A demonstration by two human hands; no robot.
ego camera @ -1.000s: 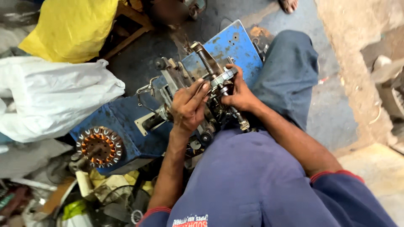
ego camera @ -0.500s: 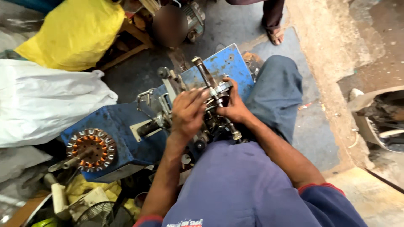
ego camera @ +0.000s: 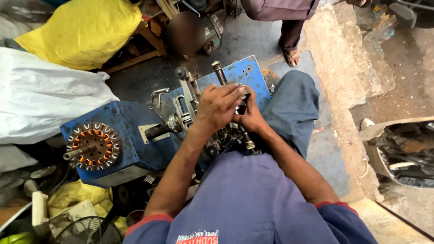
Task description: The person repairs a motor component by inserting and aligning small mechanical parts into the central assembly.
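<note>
A blue metal winding machine (ego camera: pixel 126 131) stands on the floor in front of me, with a threaded rod (ego camera: pixel 220 73) and levers sticking up from its top. My left hand (ego camera: pixel 219 107) lies over a small dark metal part (ego camera: pixel 242 105) at the machine's middle, fingers curled on it. My right hand (ego camera: pixel 250 116) grips the same part from below and behind. A stator with copper windings (ego camera: pixel 93 145) sits on a shaft at the machine's left end. Most of the gripped part is hidden by my fingers.
A yellow sack (ego camera: pixel 86 31) and a white sack (ego camera: pixel 40 99) lie at the left. A grey motor (ego camera: pixel 212 27) stands behind the machine. Another person's sandalled foot (ego camera: pixel 291 56) is at the top. A concrete ledge (ego camera: pixel 352 90) runs along the right; clutter and a fan guard (ego camera: pixel 86 230) sit lower left.
The view has shifted down and left, so machine and hands sit lower in frame. My left hand has slid right over the central part. Another person's leg has come into view.
</note>
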